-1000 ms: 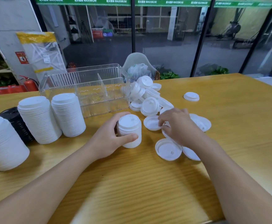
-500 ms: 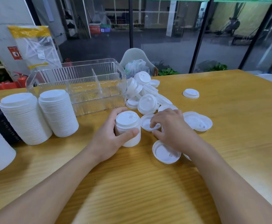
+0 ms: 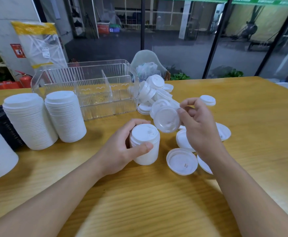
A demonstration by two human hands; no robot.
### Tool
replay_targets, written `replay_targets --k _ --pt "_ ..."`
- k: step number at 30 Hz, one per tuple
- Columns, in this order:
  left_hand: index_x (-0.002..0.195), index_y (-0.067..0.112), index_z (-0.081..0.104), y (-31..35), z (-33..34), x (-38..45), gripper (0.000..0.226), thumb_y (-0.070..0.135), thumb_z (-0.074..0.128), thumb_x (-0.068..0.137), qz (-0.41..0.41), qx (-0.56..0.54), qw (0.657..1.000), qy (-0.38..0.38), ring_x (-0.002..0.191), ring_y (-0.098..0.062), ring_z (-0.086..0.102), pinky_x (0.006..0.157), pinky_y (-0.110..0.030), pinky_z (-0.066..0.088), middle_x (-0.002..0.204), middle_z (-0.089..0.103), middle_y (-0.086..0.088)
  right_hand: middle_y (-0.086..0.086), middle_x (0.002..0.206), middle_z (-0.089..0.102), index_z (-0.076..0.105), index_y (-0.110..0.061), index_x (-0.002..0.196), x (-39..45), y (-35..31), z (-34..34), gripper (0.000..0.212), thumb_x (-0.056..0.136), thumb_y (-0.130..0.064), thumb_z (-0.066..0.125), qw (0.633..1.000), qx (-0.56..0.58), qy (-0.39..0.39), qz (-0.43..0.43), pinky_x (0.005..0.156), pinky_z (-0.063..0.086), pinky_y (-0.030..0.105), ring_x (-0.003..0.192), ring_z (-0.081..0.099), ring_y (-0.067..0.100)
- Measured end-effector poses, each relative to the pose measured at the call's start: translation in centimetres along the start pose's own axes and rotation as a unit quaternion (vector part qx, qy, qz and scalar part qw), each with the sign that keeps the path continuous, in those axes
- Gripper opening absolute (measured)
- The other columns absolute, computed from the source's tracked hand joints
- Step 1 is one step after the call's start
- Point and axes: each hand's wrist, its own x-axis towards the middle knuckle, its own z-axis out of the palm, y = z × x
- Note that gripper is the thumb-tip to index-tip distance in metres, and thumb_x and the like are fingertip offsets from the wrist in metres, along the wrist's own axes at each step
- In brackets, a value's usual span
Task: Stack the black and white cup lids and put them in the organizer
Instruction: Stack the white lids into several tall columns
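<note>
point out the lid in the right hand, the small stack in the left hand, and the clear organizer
lid (image 3: 166,120), head view, middle of its face
small stack (image 3: 145,147), head view, its side
clear organizer (image 3: 95,94), head view, front wall

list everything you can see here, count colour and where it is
short lid stack: 1, white, centre of table, gripped by left hand
held lid: 1, white, in the air above the short stack, pinched by right hand
tall lid stacks: 3, white, left side of table, one cut off at the edge
black lid stack: 1, black, far left, behind the white stacks
loose lids: many, white, scattered right of centre and piled beside the organizer
organizer: 1, clear, divided, back of table, nothing in it
table: 1, yellowish wood
wrapped package: 1, clear and yellow, behind table at left
fire extinguisher: 1, red, floor at left
left hand: 1
right hand: 1
</note>
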Motion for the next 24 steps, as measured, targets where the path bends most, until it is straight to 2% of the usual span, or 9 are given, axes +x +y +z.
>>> replay_targets --k 2,6,9,12,14,15,17,19,24 --pt "0.146 0.026 0.060 0.0 0.0 -0.1 0.058 0.033 0.080 0.092 0.008 -0.005 1.000 -0.014 0.134 -0.007 0.065 0.101 -0.019 0.053 0.150 0.063 0.022 0.018 0.093 0.069 0.069 -0.018 0.108 0.1 0.5 0.6 0.012 0.111 -0.014 0.058 0.999 0.023 -0.019 0.026 0.077 0.051 0.051 0.080 0.057 0.027" --pt "0.148 0.027 0.061 0.0 -0.1 -0.2 0.060 0.031 0.081 0.091 0.013 -0.013 1.000 -0.020 0.136 -0.012 0.065 0.105 -0.027 0.055 0.148 0.066 0.017 0.003 0.099 0.077 0.077 -0.014 0.113 0.2 0.1 1.2 0.019 0.112 -0.020 0.060 0.995 0.056 -0.032 0.070 0.085 0.052 0.035 0.085 0.066 0.012" --pt "0.149 0.027 0.061 0.0 -0.1 -0.1 0.059 0.029 0.080 0.093 0.018 -0.012 1.000 -0.022 0.132 -0.019 0.068 0.106 -0.036 0.057 0.140 0.072 0.007 -0.002 0.118 0.079 0.076 -0.020 0.124 0.0 -0.1 1.0 0.021 0.103 -0.024 0.074 0.995 0.047 -0.070 0.057 0.095 0.056 0.032 0.106 0.074 0.016" --pt "0.148 0.027 0.062 0.0 -0.2 -0.1 0.058 0.029 0.080 0.093 0.021 -0.007 1.000 -0.017 0.129 -0.020 0.069 0.104 -0.035 0.058 0.137 0.073 0.006 0.002 0.132 0.074 0.069 -0.035 0.138 -0.2 0.4 1.1 0.053 0.089 -0.025 0.087 0.988 0.006 -0.146 0.050 0.105 0.058 0.053 0.119 0.072 0.030" --pt "0.147 0.028 0.063 -0.1 -0.2 -0.1 0.058 0.030 0.080 0.092 0.019 -0.008 1.000 -0.018 0.128 -0.020 0.070 0.103 -0.034 0.058 0.136 0.074 0.005 0.010 0.132 0.073 0.067 -0.038 0.141 0.0 0.5 0.8 0.060 0.088 -0.019 0.087 0.985 0.020 -0.164 0.051 0.107 0.052 0.068 0.117 0.067 0.047" --pt "0.147 0.028 0.063 -0.1 -0.2 -0.1 0.058 0.031 0.080 0.092 0.017 -0.009 1.000 -0.018 0.127 -0.020 0.070 0.102 -0.034 0.058 0.136 0.074 0.005 0.011 0.132 0.073 0.067 -0.037 0.142 0.1 0.5 0.6 0.061 0.089 -0.011 0.085 0.984 0.036 -0.165 0.055 0.109 0.050 0.069 0.119 0.066 0.048" --pt "0.147 0.027 0.063 -0.2 -0.2 -0.1 0.058 0.030 0.080 0.092 0.016 -0.013 1.000 -0.020 0.127 -0.020 0.070 0.101 -0.032 0.058 0.135 0.074 0.005 0.010 0.133 0.073 0.065 -0.033 0.145 0.1 0.5 0.2 0.067 0.090 0.000 0.082 0.981 0.056 -0.172 0.067 0.114 0.048 0.064 0.123 0.068 0.041" --pt "0.147 0.027 0.063 -0.2 -0.2 -0.1 0.057 0.030 0.080 0.092 0.014 -0.016 1.000 -0.022 0.127 -0.020 0.070 0.100 -0.031 0.057 0.135 0.074 0.005 0.015 0.132 0.073 0.061 -0.035 0.149 0.0 0.6 0.0 0.074 0.088 -0.002 0.086 0.980 0.025 -0.182 0.074 0.113 0.047 0.067 0.124 0.067 0.045" --pt "0.149 0.028 0.058 -0.2 -0.3 -0.1 0.063 0.035 0.081 0.091 0.003 -0.010 1.000 -0.025 0.130 -0.019 0.068 0.106 -0.036 0.056 0.140 0.072 0.006 -0.013 0.132 0.073 0.057 -0.032 0.151 -0.2 0.2 0.2 0.076 0.086 -0.025 0.093 0.986 -0.056 -0.135 0.074 0.109 0.057 0.044 0.118 0.073 0.011"
